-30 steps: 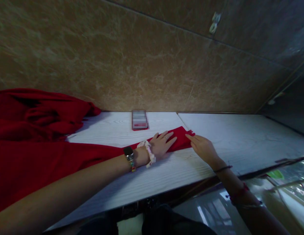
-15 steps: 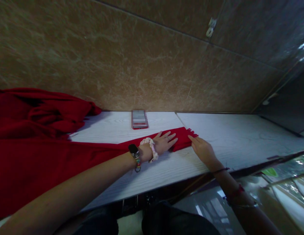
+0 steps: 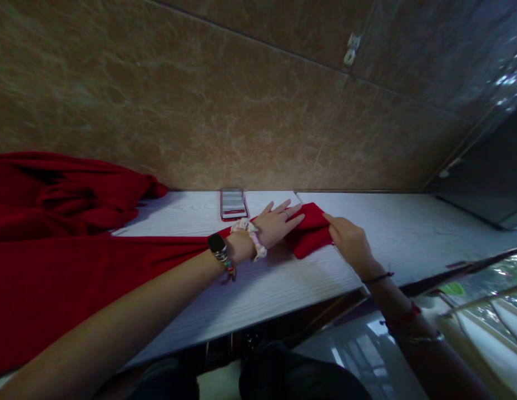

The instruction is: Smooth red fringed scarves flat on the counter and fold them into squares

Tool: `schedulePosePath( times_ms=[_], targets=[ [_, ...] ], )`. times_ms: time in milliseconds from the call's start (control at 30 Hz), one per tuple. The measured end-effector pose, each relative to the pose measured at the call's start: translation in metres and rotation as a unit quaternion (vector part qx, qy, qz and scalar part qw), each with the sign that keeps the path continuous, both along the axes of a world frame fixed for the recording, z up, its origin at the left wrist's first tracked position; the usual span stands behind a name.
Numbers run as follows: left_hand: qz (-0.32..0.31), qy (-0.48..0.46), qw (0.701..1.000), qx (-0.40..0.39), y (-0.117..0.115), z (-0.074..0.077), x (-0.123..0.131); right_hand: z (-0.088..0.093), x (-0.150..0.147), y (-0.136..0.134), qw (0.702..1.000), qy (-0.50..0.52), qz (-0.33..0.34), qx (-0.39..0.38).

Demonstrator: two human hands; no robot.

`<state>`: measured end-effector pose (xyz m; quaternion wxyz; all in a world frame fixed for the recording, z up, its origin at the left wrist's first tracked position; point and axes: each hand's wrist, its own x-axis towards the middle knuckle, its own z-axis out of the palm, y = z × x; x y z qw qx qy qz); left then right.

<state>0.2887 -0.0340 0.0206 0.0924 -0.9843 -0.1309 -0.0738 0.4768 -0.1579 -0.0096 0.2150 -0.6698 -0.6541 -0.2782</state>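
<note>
A long red cloth (image 3: 117, 266) stretches across the white wood-grain table (image 3: 408, 233) from the left, bunched in a heap at the far left. My left hand (image 3: 277, 225) lies on the cloth near its right end with fingers spread and slightly raised; the wrist carries a watch, beads and a pale scrunchie. My right hand (image 3: 350, 241) grips the cloth's end (image 3: 311, 236), which is lifted and folded back toward my left hand.
A phone (image 3: 233, 204) lies flat at the back of the table by the brown marble wall (image 3: 242, 111). The table's front edge runs diagonally below my arms. A glossy floor and greenery show at the lower right.
My right hand has taken hold of the fringed cloth end and lifted it back toward the left hand. My left hand has shifted up and back on the cloth.
</note>
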Motion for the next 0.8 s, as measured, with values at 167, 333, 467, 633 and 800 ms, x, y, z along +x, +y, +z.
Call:
schedulePosePath(
  times_ms=[167, 333, 467, 633, 800],
  targets=[
    [0.002, 0.033, 0.998, -0.057, -0.007, -0.020, 0.006, -0.022, 0.012, 0.003, 1.000, 0.016, -0.013, 0.001],
    [0.010, 0.062, 0.991, -0.114, -0.023, -0.047, 0.020, -0.045, 0.024, 0.005, 0.995, 0.056, -0.047, -0.062],
    [0.032, 0.060, 0.990, -0.124, -0.027, -0.038, 0.014, -0.035, 0.007, 0.001, 0.993, 0.052, -0.041, -0.094],
    [-0.022, 0.070, 0.989, -0.125, -0.002, -0.039, -0.025, -0.019, -0.044, -0.005, 0.984, 0.007, -0.044, -0.172],
    [0.033, -0.033, 0.991, -0.126, 0.018, -0.052, -0.048, -0.004, -0.074, 0.006, 0.978, -0.044, -0.037, -0.202]
  ],
)
